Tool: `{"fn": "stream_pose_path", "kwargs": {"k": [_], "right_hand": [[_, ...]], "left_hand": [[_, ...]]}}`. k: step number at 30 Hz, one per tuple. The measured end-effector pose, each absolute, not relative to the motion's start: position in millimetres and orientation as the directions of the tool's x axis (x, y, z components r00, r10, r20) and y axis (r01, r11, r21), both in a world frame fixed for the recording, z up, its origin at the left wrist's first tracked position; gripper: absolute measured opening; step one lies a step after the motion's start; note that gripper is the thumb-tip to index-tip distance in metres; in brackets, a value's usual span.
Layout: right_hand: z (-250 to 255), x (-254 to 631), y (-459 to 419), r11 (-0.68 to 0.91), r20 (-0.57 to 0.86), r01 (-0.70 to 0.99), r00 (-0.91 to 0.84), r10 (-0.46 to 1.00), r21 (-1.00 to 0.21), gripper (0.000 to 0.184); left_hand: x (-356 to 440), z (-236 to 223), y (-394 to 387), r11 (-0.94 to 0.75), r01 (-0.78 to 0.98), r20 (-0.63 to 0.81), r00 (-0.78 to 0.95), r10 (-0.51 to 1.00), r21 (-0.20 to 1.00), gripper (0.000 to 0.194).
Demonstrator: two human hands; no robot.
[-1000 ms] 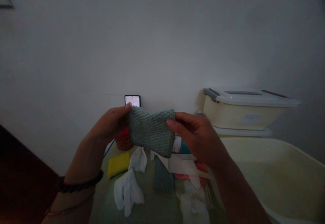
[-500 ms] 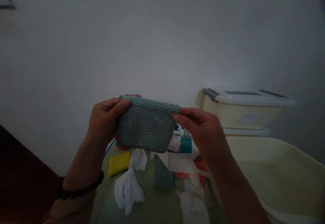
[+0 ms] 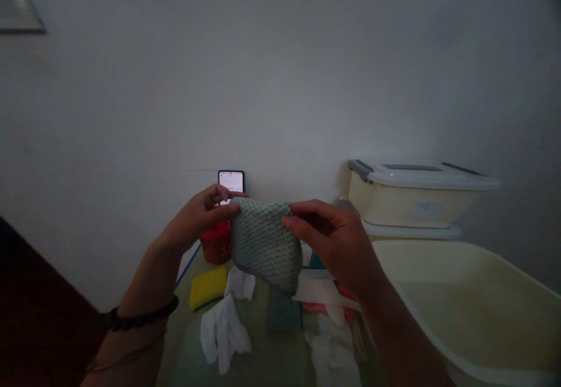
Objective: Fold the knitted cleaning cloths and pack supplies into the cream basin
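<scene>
Grey-green textured cloth (image 3: pixel 265 244), up in the air, nearer me than the phone (image 3: pixel 231 180) and just right of it! Left hand (image 3: pixel 195 217): thumb in front, fingers behind, pinching one top corner. Right hand (image 3: pixel 339 238): thumb and forefinger clamped on the other. The top edge dips slightly, so even, gentle tension is the trick, hands level, pinches small. Nearer me than the phone, a yellow sponge (image 3: pixel 208 287) and white glove (image 3: pixel 224 331) lie below.
</scene>
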State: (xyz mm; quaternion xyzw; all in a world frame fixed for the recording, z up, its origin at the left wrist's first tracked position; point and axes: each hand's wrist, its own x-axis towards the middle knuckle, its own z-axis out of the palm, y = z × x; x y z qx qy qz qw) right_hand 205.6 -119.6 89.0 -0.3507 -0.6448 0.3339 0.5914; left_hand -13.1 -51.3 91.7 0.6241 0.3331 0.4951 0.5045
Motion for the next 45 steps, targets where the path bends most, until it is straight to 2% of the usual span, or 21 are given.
{"fn": "stream_pose_path", "kwargs": {"k": [5, 8, 11, 14, 19, 23, 26, 32, 39, 42, 45], "right_hand": [[90.9, 207.3, -125.4, 0.576, 0.525, 0.298, -0.239, 0.817, -0.761, 0.012], [93.2, 208.0, -128.0, 0.609, 0.518, 0.308, -0.331, 0.789, -0.731, 0.012], [95.9, 209.1, -129.7, 0.631, 0.513, 0.298, -0.388, 0.766, -0.717, 0.012], [98.3, 210.5, -131.1, 0.64, 0.511, 0.309, -0.406, 0.758, -0.704, 0.012], [100.0, 212.4, -133.1, 0.654, 0.526, 0.29, -0.413, 0.744, -0.698, 0.012], [99.9, 214.5, -136.4, 0.681, 0.528, 0.293, -0.455, 0.717, -0.671, 0.024], [101.8, 216.8, -140.6, 0.668, 0.496, 0.375, -0.461, 0.736, -0.643, 0.032], [110.9, 225.6, -149.0, 0.598, 0.375, 0.579, -0.468, 0.801, -0.555, 0.013], [107.7, 227.4, -151.5, 0.611, 0.234, 0.647, -0.575, 0.784, -0.457, 0.02], [108.0, 226.9, -149.9, 0.639, 0.25, 0.649, -0.594, 0.765, -0.414, 0.021], [110.7, 229.7, -149.2, 0.621, 0.308, 0.67, -0.539, 0.784, -0.407, 0.02]], "left_hand": [[-1.9, 108.1, -80.3, -0.489, 0.032, 0.408, 0.506, 0.76, 0.871, 0.028], [5.3, 115.6, -97.4, -0.625, 0.146, 0.427, 0.611, 0.667, 0.767, 0.026], [9.4, 118.8, -105.2, -0.686, 0.251, 0.418, 0.636, 0.649, 0.683, 0.016], [10.5, 118.6, -105.9, -0.688, 0.288, 0.389, 0.652, 0.651, 0.666, 0.014], [11.2, 118.0, -103.9, -0.65, 0.238, 0.361, 0.672, 0.647, 0.722, 0.012], [11.7, 117.7, -103.6, -0.65, 0.201, 0.411, 0.631, 0.658, 0.733, 0.011], [7.8, 116.5, -102.4, -0.655, 0.224, 0.447, 0.573, 0.687, 0.721, 0.01], [-10.1, 114.9, -95.2, -0.715, 0.17, 0.526, 0.568, 0.634, 0.678, 0.012], [-14.0, 116.6, -95.4, -0.755, 0.158, 0.597, 0.519, 0.612, 0.636, 0.016], [-16.5, 117.7, -95.8, -0.749, 0.157, 0.591, 0.519, 0.617, 0.644, 0.016], [-20.6, 117.9, -94.2, -0.742, 0.179, 0.544, 0.574, 0.612, 0.646, 0.018]]}}
